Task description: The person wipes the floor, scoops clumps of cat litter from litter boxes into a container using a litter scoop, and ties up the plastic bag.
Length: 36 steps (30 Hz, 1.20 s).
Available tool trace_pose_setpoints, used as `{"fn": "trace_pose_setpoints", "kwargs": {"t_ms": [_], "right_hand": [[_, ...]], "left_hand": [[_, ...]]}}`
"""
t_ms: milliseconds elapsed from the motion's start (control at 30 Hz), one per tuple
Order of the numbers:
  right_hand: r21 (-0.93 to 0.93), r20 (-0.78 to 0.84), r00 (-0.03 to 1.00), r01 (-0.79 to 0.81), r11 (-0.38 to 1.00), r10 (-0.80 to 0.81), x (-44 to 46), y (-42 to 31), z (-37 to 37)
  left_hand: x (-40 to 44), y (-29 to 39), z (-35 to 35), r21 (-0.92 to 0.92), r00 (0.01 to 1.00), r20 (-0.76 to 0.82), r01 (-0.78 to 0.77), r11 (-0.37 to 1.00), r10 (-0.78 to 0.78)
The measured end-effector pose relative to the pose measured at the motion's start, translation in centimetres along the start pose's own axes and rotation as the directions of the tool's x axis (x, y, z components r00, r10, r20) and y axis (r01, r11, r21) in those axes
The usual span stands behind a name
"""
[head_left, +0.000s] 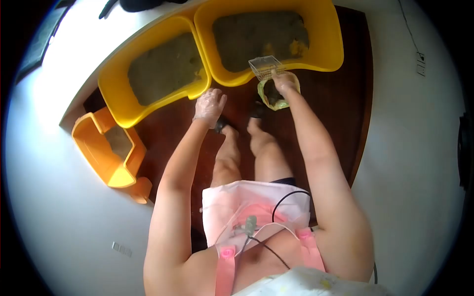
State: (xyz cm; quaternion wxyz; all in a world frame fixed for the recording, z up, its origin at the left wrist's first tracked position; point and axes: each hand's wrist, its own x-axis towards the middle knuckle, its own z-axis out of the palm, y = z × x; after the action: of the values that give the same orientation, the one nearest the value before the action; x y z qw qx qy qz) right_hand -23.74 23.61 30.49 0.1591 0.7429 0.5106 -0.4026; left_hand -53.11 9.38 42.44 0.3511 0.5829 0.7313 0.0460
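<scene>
My right hand [285,85] is closed around the handle of a litter scoop [266,67] with a clear, slotted basket. The scoop is over the front rim of the right yellow litter box [328,54], and I cannot make out anything in its basket. Just below it, a pale yellow-green bag [279,105] stands open, dark inside. In a clear plastic glove, my left hand [209,106] hangs beside the front rim of the left yellow litter box [114,106]. Its fingers are loosely bent, thumb apart, with nothing visible in them. Grey litter [165,69] covers the floor of both boxes.
An orange plastic piece with an opening [94,148] lies at the left on the dark brown floor [163,143]. Yellowish patches [297,48] show on the right box's litter. Behind the boxes is a black shape [140,5]. My feet stand between my hands.
</scene>
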Motion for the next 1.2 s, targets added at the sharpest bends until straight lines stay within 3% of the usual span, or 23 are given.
{"fn": "trace_pose_setpoints", "kwargs": {"t_ms": [67, 100, 133, 200, 233, 333, 367, 433, 467, 567, 700, 767, 833, 900, 967, 1033, 1067, 1133, 1167, 1200], "right_hand": [[0.193, 0.103, 0.99, -0.119, 0.974, 0.101, 0.5, -3.4, 0.3], [0.142, 0.161, 0.965, -0.23, 0.963, 0.207, 1.4, -5.8, 0.1], [0.151, 0.139, 0.975, -0.193, 0.969, 0.173, 3.4, -6.4, 1.8], [0.183, 0.079, 0.991, -0.123, 0.975, 0.11, 9.0, -6.7, 5.7], [0.087, 0.082, 0.976, -0.208, 0.974, 0.201, 13.8, -6.1, 9.3], [0.137, 0.08, 0.993, -0.099, 0.986, 0.088, 18.4, -7.1, 12.6], [-0.016, 0.15, 0.989, 0.02, 1.0, -0.017, 23.0, -6.2, 14.8], [0.005, 0.183, 0.983, 0.009, 1.0, -0.01, 23.6, -5.2, 16.6], [0.164, 0.111, 0.99, -0.099, 0.982, 0.081, 21.8, -8.1, 13.5], [0.211, 0.012, 0.991, -0.129, 0.969, 0.13, 23.0, -10.4, 15.0], [0.093, -0.058, 0.982, 0.183, 0.979, -0.178, 30.6, -9.6, 19.6], [0.036, -0.11, 0.928, 0.361, 0.932, -0.355, 33.4, -10.8, 20.0], [-0.161, -0.217, 0.844, 0.464, 0.871, -0.49, 36.1, -11.5, 21.0], [-0.194, -0.224, 0.827, 0.481, 0.855, -0.516, 37.9, -12.3, 21.0], [-0.039, -0.132, 0.896, 0.423, 0.905, -0.424, 36.9, -13.6, 19.0], [-0.265, -0.386, 0.635, 0.619, 0.739, -0.67, 41.4, -12.3, 21.9], [-0.406, -0.475, 0.43, 0.667, 0.625, -0.768, 43.1, -13.2, 21.7], [0.124, -0.309, 0.823, 0.532, 0.838, -0.477, 33.5, -14.9, 18.4], [0.346, -0.138, 0.93, 0.368, 0.863, -0.341, 30.0, -16.6, 16.2], [0.212, -0.169, 0.904, 0.423, 0.881, -0.393, 31.0, -16.8, 16.6]], "left_hand": [[4.1, -0.2, 0.8, 0.09, 0.979, 0.031, -0.204, 0.975, 0.202], [6.0, -0.7, 2.1, 0.141, 0.961, 0.019, -0.275, 0.951, 0.275], [7.9, -1.1, 3.4, 0.193, 0.937, 0.012, -0.345, 0.919, 0.35], [10.6, -1.6, 5.7, 0.198, 0.957, 0.082, -0.289, 0.937, 0.278], [11.6, -3.4, 7.8, 0.201, 0.954, 0.034, -0.298, 0.933, 0.298], [13.4, -6.1, 10.8, 0.166, 0.962, 0.008, -0.272, 0.948, 0.274], [14.1, -8.1, 12.8, 0.11, 0.936, -0.085, -0.333, 0.937, 0.342], [13.8, -8.1, 12.9, 0.176, 0.92, -0.045, -0.375, 0.91, 0.388], [14.8, -7.9, 13.3, 0.212, 0.898, -0.054, -0.417, 0.884, 0.437], [15.2, -8.1, 13.6, 0.298, 0.839, -0.098, -0.489, 0.82, 0.536], [15.9, -7.9, 14.3, 0.299, 0.777, -0.207, -0.528, 0.795, 0.594], [16.5, -9.0, 15.0, 0.3, 0.735, -0.24, -0.565, 0.769, 0.634], [16.7, -9.0, 15.4, 0.278, 0.716, -0.273, -0.58, 0.766, 0.642], [16.4, -9.4, 15.9, 0.256, 0.702, -0.305, -0.59, 0.765, 0.644], [16.0, -9.7, 16.2, 0.245, 0.711, -0.3, -0.587, 0.772, 0.636], [16.0, -9.7, 16.2, 0.26, 0.715, -0.292, -0.58, 0.772, 0.635], [16.8, -9.6, 16.3, 0.27, 0.706, -0.322, -0.571, 0.776, 0.631], [16.2, -9.8, 16.8, 0.262, 0.712, -0.337, -0.557, 0.788, 0.616], [16.1, -9.7, 16.5, 0.243, 0.751, -0.291, -0.541, 0.805, 0.593], [16.0, -9.6, 16.2, 0.24, 0.754, -0.286, -0.541, 0.806, 0.591]]}}
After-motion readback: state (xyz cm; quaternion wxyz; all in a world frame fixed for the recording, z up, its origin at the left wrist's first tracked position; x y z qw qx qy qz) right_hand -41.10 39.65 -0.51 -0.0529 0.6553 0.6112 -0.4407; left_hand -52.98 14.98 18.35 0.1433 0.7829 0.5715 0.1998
